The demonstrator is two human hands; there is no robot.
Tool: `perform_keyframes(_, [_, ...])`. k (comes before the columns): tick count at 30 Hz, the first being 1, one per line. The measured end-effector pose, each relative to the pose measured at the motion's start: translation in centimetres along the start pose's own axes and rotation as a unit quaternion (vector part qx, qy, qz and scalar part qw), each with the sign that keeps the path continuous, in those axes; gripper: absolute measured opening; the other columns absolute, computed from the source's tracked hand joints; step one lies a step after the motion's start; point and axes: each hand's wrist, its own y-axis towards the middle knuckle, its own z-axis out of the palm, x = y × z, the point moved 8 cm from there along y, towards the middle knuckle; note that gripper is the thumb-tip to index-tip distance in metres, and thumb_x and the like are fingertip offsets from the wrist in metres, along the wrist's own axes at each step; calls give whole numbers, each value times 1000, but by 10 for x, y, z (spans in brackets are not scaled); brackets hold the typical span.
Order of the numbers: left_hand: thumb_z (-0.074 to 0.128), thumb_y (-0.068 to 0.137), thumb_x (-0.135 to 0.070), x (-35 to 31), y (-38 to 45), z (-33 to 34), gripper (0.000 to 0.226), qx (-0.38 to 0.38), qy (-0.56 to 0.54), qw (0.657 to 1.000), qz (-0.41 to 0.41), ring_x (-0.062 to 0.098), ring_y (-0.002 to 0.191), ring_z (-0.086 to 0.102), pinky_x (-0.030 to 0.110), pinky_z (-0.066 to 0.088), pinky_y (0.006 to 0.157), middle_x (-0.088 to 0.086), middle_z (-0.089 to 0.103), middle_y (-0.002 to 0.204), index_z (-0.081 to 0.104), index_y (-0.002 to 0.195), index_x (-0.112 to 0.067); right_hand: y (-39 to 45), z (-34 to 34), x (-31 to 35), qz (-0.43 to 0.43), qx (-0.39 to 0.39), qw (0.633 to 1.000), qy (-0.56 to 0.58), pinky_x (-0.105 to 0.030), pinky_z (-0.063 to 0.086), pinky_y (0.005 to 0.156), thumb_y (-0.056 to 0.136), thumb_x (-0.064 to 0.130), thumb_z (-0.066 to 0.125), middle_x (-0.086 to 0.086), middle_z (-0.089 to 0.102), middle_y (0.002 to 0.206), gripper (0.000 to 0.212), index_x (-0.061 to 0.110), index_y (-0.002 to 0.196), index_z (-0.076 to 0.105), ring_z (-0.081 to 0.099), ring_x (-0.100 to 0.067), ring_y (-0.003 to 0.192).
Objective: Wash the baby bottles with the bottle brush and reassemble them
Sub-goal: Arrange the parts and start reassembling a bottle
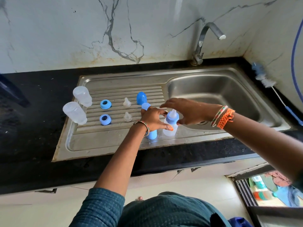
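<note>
An assembled baby bottle with a blue ring and clear nipple stands on the steel drainboard beside the basin. My left hand holds it, thumb on its body and fingers by the ring. My right hand hovers over it with fingers straight and its thumb at the bottle's right side. Two clear bottles stand upside down at the left, with two blue rings and two nipples beside them. One blue cap stands free; further blue caps show partly behind my left hand.
The sink basin lies to the right under the faucet. The bottle brush leans in the right corner on the black counter. A blue hose hangs down the right wall.
</note>
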Motion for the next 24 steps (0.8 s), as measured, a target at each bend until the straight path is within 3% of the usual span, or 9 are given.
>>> perform_keyframes(2, [84,51,-55,0,1,0,70,-4,-6,1000,2,9,114,53,39,35,107,-12,66,114,67,113,-25,0,4,1,-3,-28,999,21,-31,46,84,83,24,72,-9,61,123,66,20,140,41,58,-24,107])
perform_keyframes(5, [79,53,-63,0,2,-1,62,-12,46,999,0,5,113,49,41,27,107,-19,65,111,69,106,-33,-2,-6,-6,69,-127,988,-50,-31,42,66,91,54,50,-16,67,104,67,16,142,29,64,-32,89])
perform_keyframes(7, [77,51,-67,-1,3,-2,65,0,57,998,0,8,115,52,43,28,106,-18,66,110,68,107,-36,-6,-6,-7,59,-147,985,-64,-34,46,70,90,62,45,-13,66,110,73,17,145,24,62,-31,96])
perform_keyframes(10, [78,55,-65,-7,3,-4,67,4,97,995,6,11,116,52,39,32,104,-13,65,117,66,113,-34,-10,4,-6,20,-86,996,30,-42,49,92,83,37,70,-13,51,134,89,21,150,14,52,-28,117])
perform_keyframes(12, [77,55,-66,-12,2,-6,64,-7,115,993,12,11,116,51,36,30,100,-15,66,115,66,112,-38,-11,4,-9,38,-93,991,94,-43,51,92,83,27,72,-16,59,126,97,20,151,4,60,-29,109])
perform_keyframes(14, [77,55,-67,-14,1,-5,63,-8,121,992,13,11,116,50,35,28,97,-16,66,113,67,110,-37,-10,-8,-12,60,-145,984,86,-42,54,84,84,40,68,-13,69,110,96,18,151,4,67,-29,95])
perform_keyframes(16, [77,54,-66,-12,3,-5,63,-8,117,993,12,12,114,52,37,30,98,-15,67,111,67,108,-35,-8,-10,-14,58,-128,989,40,-40,53,84,79,46,70,-8,68,112,91,18,148,18,65,-27,99])
perform_keyframes(19, [80,52,-63,-11,2,-4,71,3,77,997,2,13,112,55,41,34,102,-11,67,114,67,113,-30,-3,8,-8,8,-41,999,19,-38,46,92,74,25,78,-6,57,124,68,15,133,46,53,-24,112])
perform_keyframes(24, [72,31,-74,-4,-1,5,84,22,-24,999,-6,3,104,62,40,43,99,-14,71,103,71,101,-28,-1,4,-13,3,-108,991,80,-17,42,73,66,16,81,0,71,99,41,13,105,69,64,-13,87])
